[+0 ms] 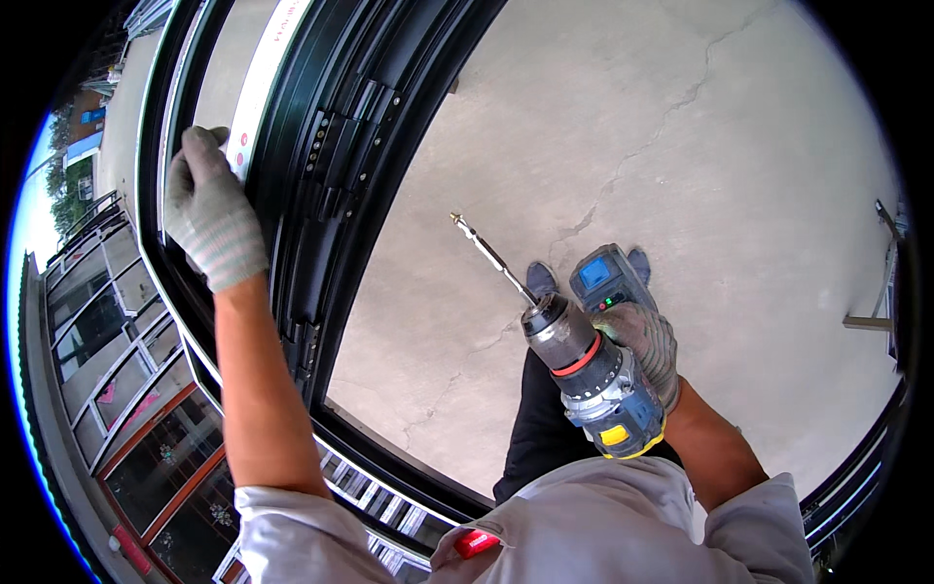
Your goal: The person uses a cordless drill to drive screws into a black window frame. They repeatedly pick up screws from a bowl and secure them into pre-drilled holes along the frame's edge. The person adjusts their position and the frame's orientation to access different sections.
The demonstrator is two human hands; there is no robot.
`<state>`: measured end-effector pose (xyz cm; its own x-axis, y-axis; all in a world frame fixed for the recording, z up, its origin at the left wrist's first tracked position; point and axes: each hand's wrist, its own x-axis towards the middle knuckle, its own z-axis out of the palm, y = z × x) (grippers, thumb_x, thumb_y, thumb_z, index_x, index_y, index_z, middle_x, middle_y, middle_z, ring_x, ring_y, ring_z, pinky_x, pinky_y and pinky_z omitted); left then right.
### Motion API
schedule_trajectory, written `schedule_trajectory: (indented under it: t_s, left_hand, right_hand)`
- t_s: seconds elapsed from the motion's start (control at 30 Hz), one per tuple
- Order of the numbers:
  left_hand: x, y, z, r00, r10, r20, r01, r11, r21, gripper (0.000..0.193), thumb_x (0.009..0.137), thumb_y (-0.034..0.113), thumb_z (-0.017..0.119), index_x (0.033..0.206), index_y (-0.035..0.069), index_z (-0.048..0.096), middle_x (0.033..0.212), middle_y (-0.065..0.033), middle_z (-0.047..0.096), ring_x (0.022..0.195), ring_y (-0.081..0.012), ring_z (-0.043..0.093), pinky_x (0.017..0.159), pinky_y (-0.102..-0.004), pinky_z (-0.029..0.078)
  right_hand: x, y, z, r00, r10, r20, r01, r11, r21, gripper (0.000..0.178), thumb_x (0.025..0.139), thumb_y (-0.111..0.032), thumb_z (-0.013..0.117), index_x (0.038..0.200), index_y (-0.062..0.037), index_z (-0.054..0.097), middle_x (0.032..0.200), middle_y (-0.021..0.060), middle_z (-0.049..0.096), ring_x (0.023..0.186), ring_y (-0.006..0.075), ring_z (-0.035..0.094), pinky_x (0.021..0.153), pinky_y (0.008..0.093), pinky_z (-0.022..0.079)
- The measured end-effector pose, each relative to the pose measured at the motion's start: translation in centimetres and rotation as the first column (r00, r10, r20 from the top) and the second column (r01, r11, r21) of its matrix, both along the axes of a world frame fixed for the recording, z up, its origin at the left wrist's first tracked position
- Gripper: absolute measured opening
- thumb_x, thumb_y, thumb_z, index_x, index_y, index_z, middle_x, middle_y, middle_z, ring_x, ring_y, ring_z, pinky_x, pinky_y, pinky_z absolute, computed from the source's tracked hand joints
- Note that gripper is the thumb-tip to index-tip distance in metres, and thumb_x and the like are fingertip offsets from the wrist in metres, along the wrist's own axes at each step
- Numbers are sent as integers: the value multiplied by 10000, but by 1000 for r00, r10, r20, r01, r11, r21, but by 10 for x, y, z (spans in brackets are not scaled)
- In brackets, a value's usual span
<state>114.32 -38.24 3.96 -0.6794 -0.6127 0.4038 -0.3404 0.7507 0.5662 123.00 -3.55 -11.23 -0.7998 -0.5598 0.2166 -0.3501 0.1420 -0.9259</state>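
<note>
My right hand (pixel 650 343), in a pale knitted glove, is wrapped round the handle of a cordless drill (pixel 582 358). A long drill bit (pixel 491 256) sits in its chuck and points up and left, clear of the frame. The drill's battery (pixel 611 277) shows beyond the hand. My left hand (pixel 216 219), gloved too, is at the dark metal door or window frame (pixel 336 234). Its fingers are curled with the tips close together; what they hold, if anything, is hidden. Along the frame, hinge-like fittings (pixel 331 146) with several screws or holes stand out.
A white printed strip (pixel 261 88) runs along the frame beside my left hand. Cracked concrete floor (pixel 739 214) lies below, with my shoes (pixel 541 278) on it. Glazed panels (pixel 146 438) stand at the left, and metal pieces (pixel 880 292) lie at the far right.
</note>
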Motion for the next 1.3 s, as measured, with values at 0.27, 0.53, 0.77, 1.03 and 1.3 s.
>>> schedule_trajectory:
  t_s: [0.27, 0.53, 0.77, 1.03, 1.3]
  left_hand:
    - [60, 89, -57, 989, -109, 99, 5, 700, 714, 380, 980, 424, 578, 951, 56, 663, 585, 56, 465, 457, -24, 350, 412, -184, 271]
    - [69, 119, -57, 992, -125, 29, -3, 203, 979, 461, 993, 433, 551, 922, -13, 648, 575, 35, 423, 464, -43, 344, 429, -212, 264]
    - [74, 116, -64, 996, -78, 35, -18, 211, 977, 394, 958, 426, 613, 903, 35, 617, 586, 30, 432, 432, -50, 340, 396, -201, 249]
    - [78, 101, -98, 973, 92, 211, -224, 169, 960, 410, 934, 451, 639, 874, 46, 610, 587, 32, 433, 427, -50, 326, 386, -207, 237]
    - [98, 84, -109, 984, 107, 143, -121, -188, 975, 416, 999, 435, 522, 917, 40, 624, 611, 26, 460, 436, -63, 320, 374, -208, 230]
  right_hand:
    - [-7, -6, 15, 996, 59, 64, -64, 994, 83, 393, 709, -237, 759, 1058, -89, 654, 822, 112, 676, 726, 312, 655, 650, 417, 510]
    - [-10, -6, 20, 992, 100, 74, -110, 983, 146, 414, 690, -265, 781, 1042, -82, 661, 815, 114, 675, 739, 308, 661, 671, 405, 517]
    - [-5, -9, 22, 996, 62, 62, -68, 992, 105, 468, 645, -296, 822, 1021, -72, 655, 799, 108, 669, 707, 298, 658, 673, 392, 521]
    - [-23, -17, 53, 958, 179, 225, -219, 961, 167, 379, 626, -270, 839, 922, -100, 674, 753, 89, 670, 689, 287, 650, 657, 385, 509]
    - [-19, -17, 51, 935, 164, 315, -239, 947, 214, 316, 660, -261, 827, 898, -117, 677, 747, 78, 674, 691, 285, 654, 651, 384, 512]
